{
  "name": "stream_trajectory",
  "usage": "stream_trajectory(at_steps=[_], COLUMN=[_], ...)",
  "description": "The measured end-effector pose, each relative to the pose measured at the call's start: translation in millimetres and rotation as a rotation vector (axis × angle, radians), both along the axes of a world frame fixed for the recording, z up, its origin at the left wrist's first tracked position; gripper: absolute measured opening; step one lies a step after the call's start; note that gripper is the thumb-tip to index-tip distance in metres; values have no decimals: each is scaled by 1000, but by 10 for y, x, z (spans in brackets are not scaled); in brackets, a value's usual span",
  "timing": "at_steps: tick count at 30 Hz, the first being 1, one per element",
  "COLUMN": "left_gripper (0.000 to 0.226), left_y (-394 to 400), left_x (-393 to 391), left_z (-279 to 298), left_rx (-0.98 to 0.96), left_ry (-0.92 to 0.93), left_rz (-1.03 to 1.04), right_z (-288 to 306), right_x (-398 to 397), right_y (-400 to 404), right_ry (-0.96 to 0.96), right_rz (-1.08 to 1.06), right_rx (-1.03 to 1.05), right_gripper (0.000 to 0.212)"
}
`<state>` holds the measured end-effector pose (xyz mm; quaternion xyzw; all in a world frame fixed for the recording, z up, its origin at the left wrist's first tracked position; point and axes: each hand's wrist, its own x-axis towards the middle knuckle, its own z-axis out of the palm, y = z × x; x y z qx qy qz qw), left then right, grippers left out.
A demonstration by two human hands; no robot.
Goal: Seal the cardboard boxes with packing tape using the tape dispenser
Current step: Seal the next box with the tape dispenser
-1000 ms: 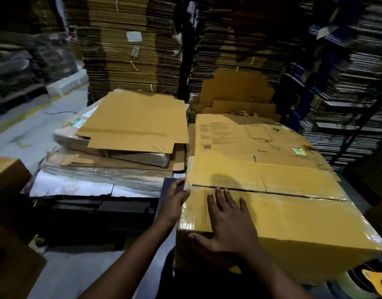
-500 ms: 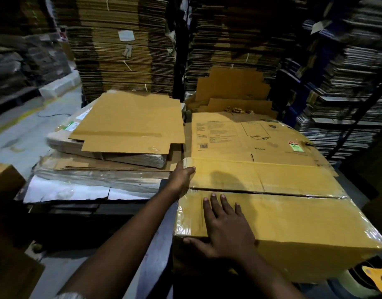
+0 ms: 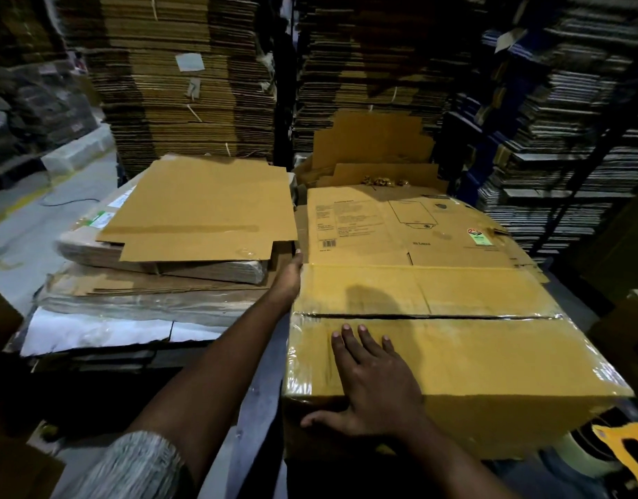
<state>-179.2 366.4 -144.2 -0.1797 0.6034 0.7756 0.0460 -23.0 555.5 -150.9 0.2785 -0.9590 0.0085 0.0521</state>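
At the near right corner of the frame, a yellow tape dispenser (image 3: pixel 630 450) lies low beside the cardboard box (image 3: pixel 490 358), partly cut off by the frame edge. The right hand (image 3: pixel 376 385) rests flat on the box's near top flap, fingers straight and spread, thumb hooked over the near edge; it grasps nothing. Clear packing tape (image 3: pixel 299 354) wraps the box's near left corner, and a dark seam runs across the top between the two flaps. The left hand (image 3: pixel 291 279) reaches along the box's left side to the far flap's left edge; whether its fingers curl around that edge cannot be determined. The left forearm emerges from a grey knit sleeve (image 3: pixel 137 466). Beyond the box lies a flattened printed carton (image 3: pixel 400 225) bearing a barcode and a green label. To the left, a plain flattened carton (image 3: pixel 202 210) sits on a stack of wrapped cardboard bundles (image 3: pixel 148 300). Tall stacks of flat cardboard (image 3: pixel 187 84) fill the background.
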Motion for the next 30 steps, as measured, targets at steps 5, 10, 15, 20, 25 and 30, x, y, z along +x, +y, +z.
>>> stream_trajectory(at_steps=[5, 10, 15, 20, 25, 30], left_gripper=[42, 44, 26, 27, 21, 18], left_y=[-79, -161, -237, -267, -291, 1], left_x=[-131, -101, 43, 529, 1050, 1400], left_z=[-206, -278, -337, -328, -326, -169], left_rx=[99, -35, -275, -397, -566, -728], left_ry=[125, 152, 252, 282, 228, 280], left_rz=[10, -32, -19, 175, 142, 1], right_z=[-22, 46, 102, 24, 83, 114], right_x=[-25, -33, -90, -257, -345, -321], right_y=[-4, 65, 200, 471, 913, 1346], right_ry=[27, 24, -40, -154, -298, -234], right_rz=[2, 68, 126, 155, 115, -65], right_rx=[-36, -41, -172, -545, -830, -631], right_gripper=[118, 116, 110, 58, 27, 29])
